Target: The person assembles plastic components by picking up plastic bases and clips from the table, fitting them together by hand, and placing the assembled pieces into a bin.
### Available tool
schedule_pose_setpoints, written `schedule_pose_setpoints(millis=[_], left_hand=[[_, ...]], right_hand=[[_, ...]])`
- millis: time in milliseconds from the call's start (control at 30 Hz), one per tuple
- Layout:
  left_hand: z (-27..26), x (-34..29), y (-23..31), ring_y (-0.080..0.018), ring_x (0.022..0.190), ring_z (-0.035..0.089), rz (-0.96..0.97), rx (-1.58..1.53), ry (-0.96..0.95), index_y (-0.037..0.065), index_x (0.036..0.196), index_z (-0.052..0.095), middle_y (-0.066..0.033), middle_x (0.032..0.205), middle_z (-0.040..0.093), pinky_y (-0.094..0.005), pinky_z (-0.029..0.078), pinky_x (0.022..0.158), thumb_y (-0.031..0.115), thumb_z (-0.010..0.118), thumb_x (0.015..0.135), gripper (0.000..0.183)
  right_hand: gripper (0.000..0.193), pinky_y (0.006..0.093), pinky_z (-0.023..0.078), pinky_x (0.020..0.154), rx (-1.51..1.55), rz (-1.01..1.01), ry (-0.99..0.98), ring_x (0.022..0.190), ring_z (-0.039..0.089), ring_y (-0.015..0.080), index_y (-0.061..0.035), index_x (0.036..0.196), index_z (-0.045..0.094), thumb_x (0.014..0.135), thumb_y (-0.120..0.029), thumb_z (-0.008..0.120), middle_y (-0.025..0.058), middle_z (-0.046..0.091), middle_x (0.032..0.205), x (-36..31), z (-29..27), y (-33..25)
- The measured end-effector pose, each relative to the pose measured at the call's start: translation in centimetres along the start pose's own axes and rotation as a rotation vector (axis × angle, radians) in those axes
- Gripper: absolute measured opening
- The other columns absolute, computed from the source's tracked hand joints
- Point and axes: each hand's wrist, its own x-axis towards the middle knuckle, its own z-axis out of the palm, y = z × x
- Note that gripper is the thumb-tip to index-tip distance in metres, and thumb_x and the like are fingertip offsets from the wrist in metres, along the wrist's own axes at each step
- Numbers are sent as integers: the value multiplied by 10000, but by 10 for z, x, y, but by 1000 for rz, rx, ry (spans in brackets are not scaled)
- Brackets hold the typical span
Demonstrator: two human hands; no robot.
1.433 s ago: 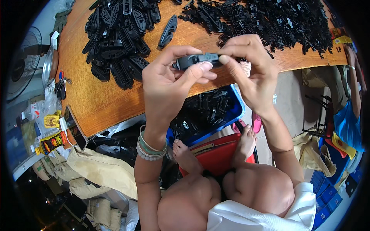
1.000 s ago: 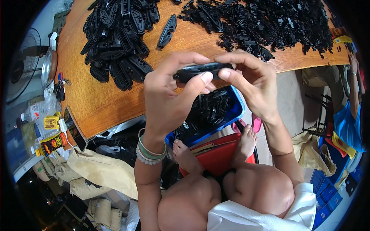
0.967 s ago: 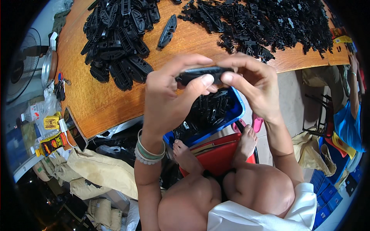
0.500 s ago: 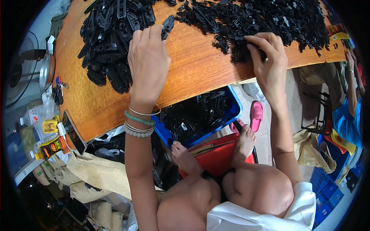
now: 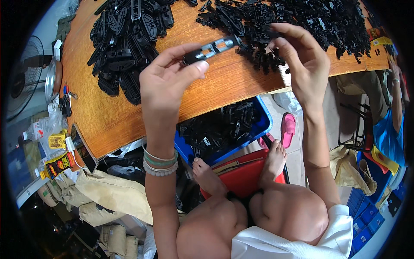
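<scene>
A long black plastic part (image 5: 210, 51) with cutouts along its middle is pinched between the thumb and fingers of my left hand (image 5: 166, 75). It is lifted over the wooden table (image 5: 129, 129), tilted with its far end up to the right. My right hand (image 5: 307, 64) is at the near edge of a pile of small black plastic clips (image 5: 297, 21). Its thumb and forefinger are curled close together; whatever lies between them blends into the dark pile. Left of my left hand lies a heap of similar long black parts (image 5: 123, 56).
Below the table edge stands a blue bin (image 5: 268, 125) of black parts, near a red stool (image 5: 241, 172) and my feet. A pink slipper (image 5: 288, 129) lies on the floor. Keys (image 5: 65, 103) and a fan (image 5: 26, 77) are at left. Another person's arm (image 5: 395, 95) shows at right.
My left hand has turned palm-up and brought the long part off the heap toward the right. My right hand has shifted slightly right, its fingers rising a little from the clips.
</scene>
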Motion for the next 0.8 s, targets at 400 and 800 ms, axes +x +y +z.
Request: schedule_pose_setpoints(millis=[400,800], left_hand=[[19,-15,8,-250,740,675,-31,-13,-100,-89,1005,546,-190,878,635,-273,569,664,-53,546,821,188],[19,-32,5,-167,716,644,107,150,-135,-94,1005,557,-146,876,627,-239,549,670,-108,596,776,232]], right_hand=[[137,283,444,684,-358,-388,-200,799,572,193,-7,831,660,700,-6,697,78,638,854,-5,13,-10],[216,248,456,643,-111,69,-315,715,591,143,26,949,650,771,-90,694,97,630,799,-30,12,-20]])
